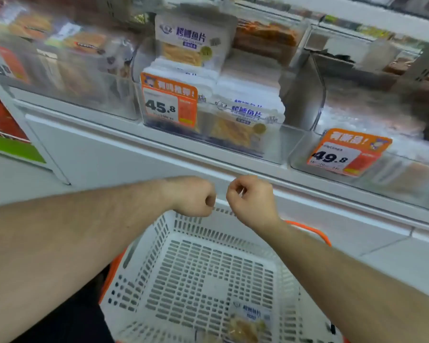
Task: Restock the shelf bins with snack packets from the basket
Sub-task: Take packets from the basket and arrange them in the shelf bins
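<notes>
Your left hand (196, 196) and right hand (252, 198) hang curled, holding nothing, above the basket (139, 246) far rim. One snack packet (250, 323) lies at its near right corner: probably light, crinkly, slippery; pinch its sealed top edge, then carry it to the middle bin (270, 142).

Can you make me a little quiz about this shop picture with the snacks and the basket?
1. True or false: the left hand is holding a snack packet.
2. What number is on the price tag of the middle bin?
3. Where is the loose fish snack packet? A) in the white basket B) in the right hand C) on the floor

Key
1. False: both hands are curled and hold nothing.
2. 45.8
3. A
</notes>
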The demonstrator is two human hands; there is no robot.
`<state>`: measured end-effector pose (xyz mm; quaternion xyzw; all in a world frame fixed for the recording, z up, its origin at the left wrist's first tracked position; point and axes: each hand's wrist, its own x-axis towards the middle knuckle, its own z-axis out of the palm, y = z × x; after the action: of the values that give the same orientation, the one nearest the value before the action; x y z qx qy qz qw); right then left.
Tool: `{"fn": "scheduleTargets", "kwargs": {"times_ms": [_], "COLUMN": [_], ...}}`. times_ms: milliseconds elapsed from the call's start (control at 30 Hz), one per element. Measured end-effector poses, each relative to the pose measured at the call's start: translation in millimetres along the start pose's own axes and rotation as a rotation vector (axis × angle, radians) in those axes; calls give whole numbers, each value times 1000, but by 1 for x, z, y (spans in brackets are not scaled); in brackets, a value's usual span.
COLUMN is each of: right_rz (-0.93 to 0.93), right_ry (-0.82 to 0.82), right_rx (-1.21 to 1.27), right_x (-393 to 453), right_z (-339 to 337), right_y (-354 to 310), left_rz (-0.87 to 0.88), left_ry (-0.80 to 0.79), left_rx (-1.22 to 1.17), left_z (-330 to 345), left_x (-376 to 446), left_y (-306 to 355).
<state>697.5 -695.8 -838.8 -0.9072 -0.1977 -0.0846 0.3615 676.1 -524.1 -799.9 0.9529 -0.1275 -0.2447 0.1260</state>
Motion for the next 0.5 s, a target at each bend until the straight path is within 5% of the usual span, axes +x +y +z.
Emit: {"fn": "scheduleTargets", "kwargs": {"times_ms": [133, 267, 367, 500], "right_rz": [274, 338, 450, 482], "right_ry": [-632, -1199, -1351, -1287], "right_rx": [-231, -383, -469, -604], "right_x": [-41, -89, -121, -154], "right_z": [31, 61, 80, 92], "right_y": [59, 101, 126, 151], "left_rz": [31, 57, 47, 23], "left_ry": [-141, -248, -302, -321], "left_rx": [75, 100, 111, 103], "left_z": [24, 35, 40, 44], "left_x": [9, 14, 17, 20], "left_y": [2, 9, 10, 8]}}
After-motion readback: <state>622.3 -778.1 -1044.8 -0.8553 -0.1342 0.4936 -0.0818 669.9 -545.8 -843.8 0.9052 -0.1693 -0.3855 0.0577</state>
